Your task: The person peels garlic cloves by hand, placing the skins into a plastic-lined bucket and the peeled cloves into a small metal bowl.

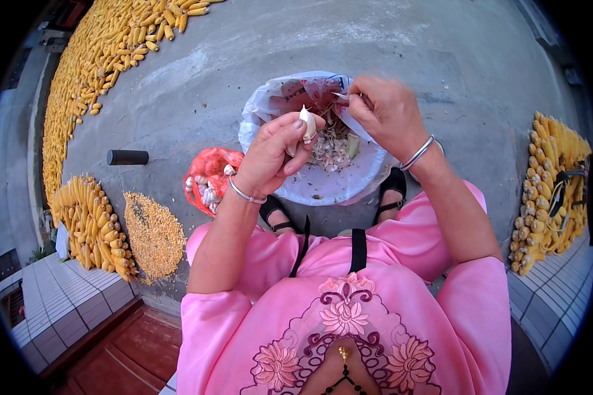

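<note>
My left hand (279, 150) pinches a pale garlic clove (307, 126) upright between thumb and fingertips. Part of another pale piece shows lower in that palm; what it is I cannot tell. To the right and a little higher, my right hand (388, 116) is closed, slightly blurred, with a thin white strip of garlic skin (340, 95) at its fingertips. Beneath both hands a white plastic bag (321, 190) lies spread open like a basin. Inside it is a heap of papery garlic skins (332, 150) with a pale green scrap (353, 146).
A red mesh bag (212, 160) of garlic bulbs (208, 194) sits left of the white bag. Farther left are a dark cylinder (127, 157) and loose corn kernels (154, 237). Corn cobs form a large pile (99, 54) and stacks at left (94, 224) and right (543, 197).
</note>
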Demonstrator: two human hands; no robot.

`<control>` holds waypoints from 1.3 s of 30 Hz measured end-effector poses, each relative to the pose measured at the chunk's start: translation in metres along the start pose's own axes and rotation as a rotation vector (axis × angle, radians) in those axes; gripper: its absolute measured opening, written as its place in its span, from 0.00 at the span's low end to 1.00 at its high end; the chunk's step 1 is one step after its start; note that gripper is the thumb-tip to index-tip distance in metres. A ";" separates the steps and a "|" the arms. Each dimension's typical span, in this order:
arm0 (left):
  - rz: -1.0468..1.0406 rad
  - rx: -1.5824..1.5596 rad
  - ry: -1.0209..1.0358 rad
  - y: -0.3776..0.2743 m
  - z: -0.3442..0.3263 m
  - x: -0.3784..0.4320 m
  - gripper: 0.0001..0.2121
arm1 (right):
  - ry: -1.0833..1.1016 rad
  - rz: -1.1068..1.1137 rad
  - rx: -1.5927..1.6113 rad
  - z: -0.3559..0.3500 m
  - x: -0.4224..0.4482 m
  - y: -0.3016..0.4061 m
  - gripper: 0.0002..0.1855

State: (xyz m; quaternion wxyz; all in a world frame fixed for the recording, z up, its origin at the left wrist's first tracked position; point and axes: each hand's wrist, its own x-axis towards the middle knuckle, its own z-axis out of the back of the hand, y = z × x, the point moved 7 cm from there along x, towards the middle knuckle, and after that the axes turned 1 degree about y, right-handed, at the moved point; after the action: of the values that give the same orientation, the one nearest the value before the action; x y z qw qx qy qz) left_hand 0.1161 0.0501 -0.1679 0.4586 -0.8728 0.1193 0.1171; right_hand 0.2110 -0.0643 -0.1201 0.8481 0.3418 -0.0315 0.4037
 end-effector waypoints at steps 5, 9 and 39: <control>-0.039 -0.005 -0.066 0.004 0.006 0.004 0.12 | 0.140 0.059 0.095 -0.023 -0.010 0.012 0.06; -0.166 0.107 -0.137 0.000 0.011 0.004 0.11 | 0.169 0.067 0.372 -0.019 -0.011 0.025 0.07; -0.368 0.558 -0.239 -0.017 -0.006 -0.003 0.07 | -0.043 0.292 0.072 -0.009 -0.009 0.043 0.05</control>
State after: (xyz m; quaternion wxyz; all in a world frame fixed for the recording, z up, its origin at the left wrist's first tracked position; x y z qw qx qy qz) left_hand 0.1195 0.0546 -0.1511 0.7035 -0.7008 -0.0671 0.0968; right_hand 0.1727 -0.0462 -0.1062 0.7666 0.3721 -0.0845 0.5164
